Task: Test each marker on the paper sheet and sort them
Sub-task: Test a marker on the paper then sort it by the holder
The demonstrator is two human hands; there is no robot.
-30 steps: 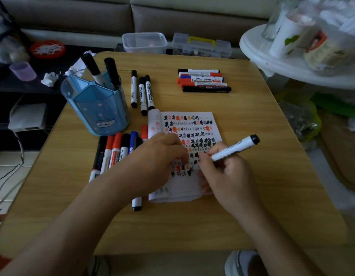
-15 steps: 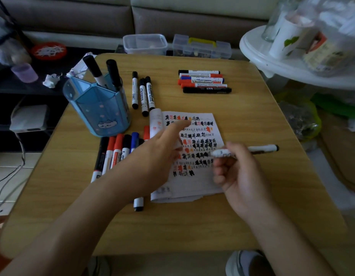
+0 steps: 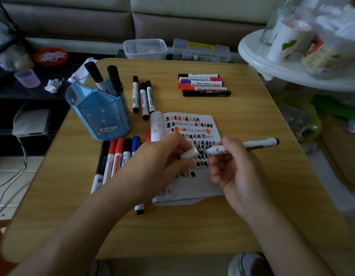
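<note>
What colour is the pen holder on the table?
Translucent blue pen holder, clearest in the head view.

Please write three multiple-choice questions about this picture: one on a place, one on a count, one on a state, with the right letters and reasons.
1. Where do the two upright markers stand?
A. in the blue pen holder
B. in a glass jar
C. in a drawer

2. How many markers form the short row beside that holder, beyond the paper sheet?
A. one
B. three
C. six

3. The white marker above the sheet is:
A. lying loose
B. held by both hands
C. standing in a jar

Answers: 1 A, their caps stick out of it; 2 B, three lie parallel; 3 B, the right hand grips it, the left hand pinches its white end.
</note>
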